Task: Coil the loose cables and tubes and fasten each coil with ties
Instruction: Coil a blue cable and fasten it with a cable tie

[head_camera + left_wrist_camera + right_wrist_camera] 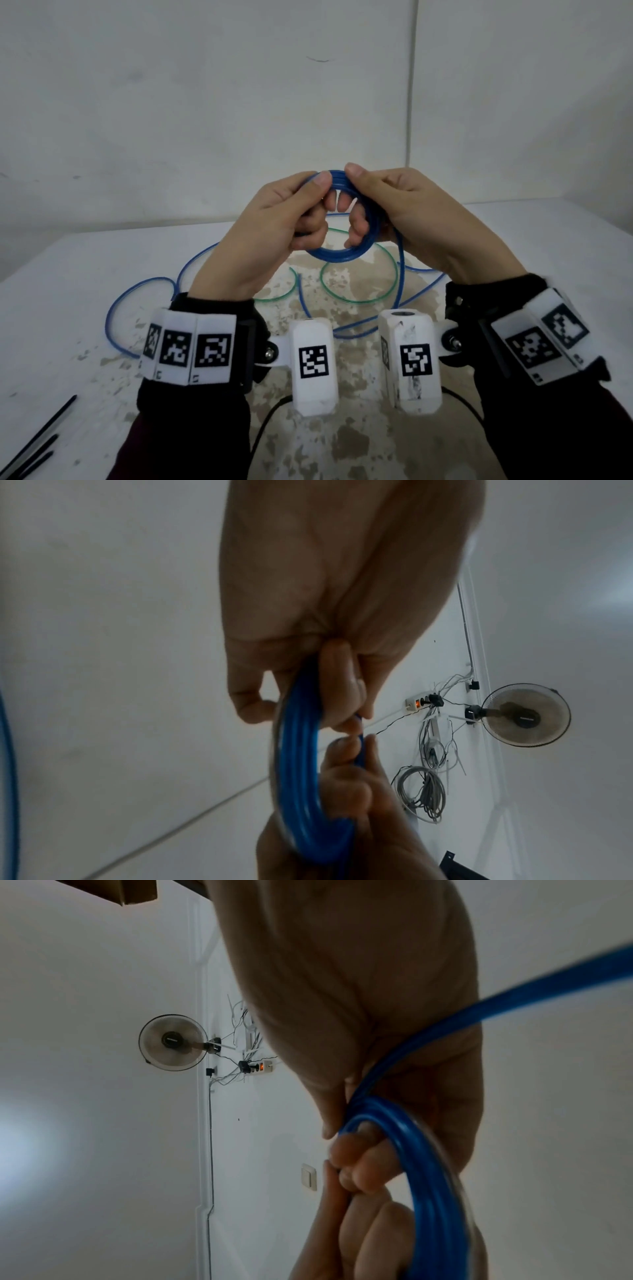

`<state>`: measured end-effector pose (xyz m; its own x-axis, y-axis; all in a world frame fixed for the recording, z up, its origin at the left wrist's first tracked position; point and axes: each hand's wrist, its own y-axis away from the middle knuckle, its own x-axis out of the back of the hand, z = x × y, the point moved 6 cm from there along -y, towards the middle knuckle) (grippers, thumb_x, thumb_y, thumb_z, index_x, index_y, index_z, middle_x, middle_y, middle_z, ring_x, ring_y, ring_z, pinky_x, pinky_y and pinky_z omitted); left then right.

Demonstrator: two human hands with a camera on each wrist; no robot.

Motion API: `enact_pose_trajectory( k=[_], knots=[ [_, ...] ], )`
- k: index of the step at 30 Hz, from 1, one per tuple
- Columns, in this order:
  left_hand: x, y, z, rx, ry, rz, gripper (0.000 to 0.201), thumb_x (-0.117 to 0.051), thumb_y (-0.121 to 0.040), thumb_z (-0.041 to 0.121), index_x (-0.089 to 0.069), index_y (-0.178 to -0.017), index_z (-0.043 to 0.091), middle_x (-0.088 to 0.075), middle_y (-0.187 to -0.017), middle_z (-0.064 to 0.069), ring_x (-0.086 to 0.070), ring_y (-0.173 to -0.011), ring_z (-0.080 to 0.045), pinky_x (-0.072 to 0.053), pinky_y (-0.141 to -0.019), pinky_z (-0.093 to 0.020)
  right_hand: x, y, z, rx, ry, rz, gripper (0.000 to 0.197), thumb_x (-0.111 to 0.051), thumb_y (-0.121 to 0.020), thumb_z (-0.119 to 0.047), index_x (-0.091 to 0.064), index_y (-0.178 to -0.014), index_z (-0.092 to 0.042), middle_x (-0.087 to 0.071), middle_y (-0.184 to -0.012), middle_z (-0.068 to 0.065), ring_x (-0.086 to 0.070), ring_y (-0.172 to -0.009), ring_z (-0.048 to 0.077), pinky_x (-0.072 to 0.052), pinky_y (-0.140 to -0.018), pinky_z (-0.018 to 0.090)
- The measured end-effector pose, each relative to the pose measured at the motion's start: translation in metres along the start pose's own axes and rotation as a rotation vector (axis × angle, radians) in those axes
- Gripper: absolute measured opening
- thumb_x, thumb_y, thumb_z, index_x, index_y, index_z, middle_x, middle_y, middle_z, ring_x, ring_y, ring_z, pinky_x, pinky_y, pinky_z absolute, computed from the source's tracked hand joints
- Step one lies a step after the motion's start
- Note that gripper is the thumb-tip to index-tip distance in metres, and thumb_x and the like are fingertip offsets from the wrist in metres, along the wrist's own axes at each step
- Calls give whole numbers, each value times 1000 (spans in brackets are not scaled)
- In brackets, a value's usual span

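Observation:
A blue tube is wound into a small coil [337, 256] held up above the table between both hands. My left hand [317, 202] pinches the coil's left side with thumb on top and fingers curled through the ring. Gripping the right side the same way is my right hand [363, 192]. The rest of the blue tube [113, 318] trails from the coil down the right and lies in wide loose loops on the table. In the left wrist view the coil [301, 764] runs under the curled fingers [342, 693]. The right wrist view shows the coil [428, 1191] and the trailing strand.
A thin green tube [359, 302] lies in loose loops on the worn white table [68, 274], under the hands. Several black ties [37, 435] lie at the front left corner. A black cable [267, 421] hangs near my wrists. A wall stands close behind the table.

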<state>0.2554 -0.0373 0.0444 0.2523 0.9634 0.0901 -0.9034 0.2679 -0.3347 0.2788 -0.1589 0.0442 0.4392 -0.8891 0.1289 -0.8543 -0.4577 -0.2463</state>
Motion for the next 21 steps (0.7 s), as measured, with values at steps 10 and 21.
enact_pose_trajectory(
  k=[10, 21],
  knots=[
    [0, -5, 6, -97, 264, 168, 34, -30, -103, 23, -46, -76, 8, -22, -50, 3, -22, -43, -11, -25, -47, -18, -1, -3, -4, 39, -238, 4, 40, -28, -104, -30, -52, -79, -10, -42, -52, -2, -55, -59, 14, -51, -71, 24],
    [-3, -2, 4, -60, 79, 82, 34, -33, -103, 22, -42, -73, 9, -17, -56, 3, -19, -44, -9, -22, -44, -16, 1, -2, -5, 64, -76, 86, 37, -40, -101, -31, -57, -76, -10, -39, -50, -4, -45, -49, 14, -50, -61, 25]
  ],
)
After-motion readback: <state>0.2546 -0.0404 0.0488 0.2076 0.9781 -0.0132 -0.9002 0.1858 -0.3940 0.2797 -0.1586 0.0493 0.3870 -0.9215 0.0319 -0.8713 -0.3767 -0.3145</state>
